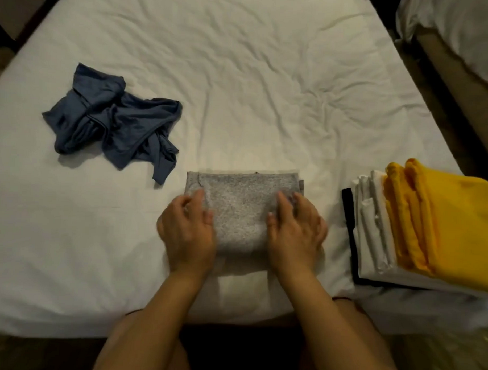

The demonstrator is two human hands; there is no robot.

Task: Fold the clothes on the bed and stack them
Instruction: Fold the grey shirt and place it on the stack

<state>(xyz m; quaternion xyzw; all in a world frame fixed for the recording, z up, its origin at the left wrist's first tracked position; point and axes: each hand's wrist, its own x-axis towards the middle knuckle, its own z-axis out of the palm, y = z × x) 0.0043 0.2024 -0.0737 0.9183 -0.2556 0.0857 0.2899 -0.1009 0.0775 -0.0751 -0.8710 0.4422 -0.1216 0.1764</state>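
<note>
Progress, judged from the layout: well advanced, not complete. A stack of folded clothes (429, 227) stood on the bed (268, 75) to the right of the right hand (296, 231). It had yellow pieces on top, white ones beneath and a black layer at the bottom edge. One blue garment (112, 122) lay crumpled and unfolded, beyond and to the left of the left hand (187, 230), well apart from it. That item remained to be folded.

The item in hand was a grey folded garment (242, 207), lying flat on the sheet directly between the two hands, near the front edge of the bed. It had not yet joined the stack.

Hands: set apart, one on each side edge of the grey garment, thumbs lying on its top face and fingers bent over its outer sides. Motion blur at the fingertips prevented a finding on whether they gripped the fabric or only pressed on it.

Condition of the grey garment: a compact rectangle of speckled heather knit with several layers, its far edge straight and its corners reasonably square. A sliver of an under-layer showed past the far right corner. The fold appeared finished or nearly so, and transfer to the stack was the likely step outstanding.
</note>
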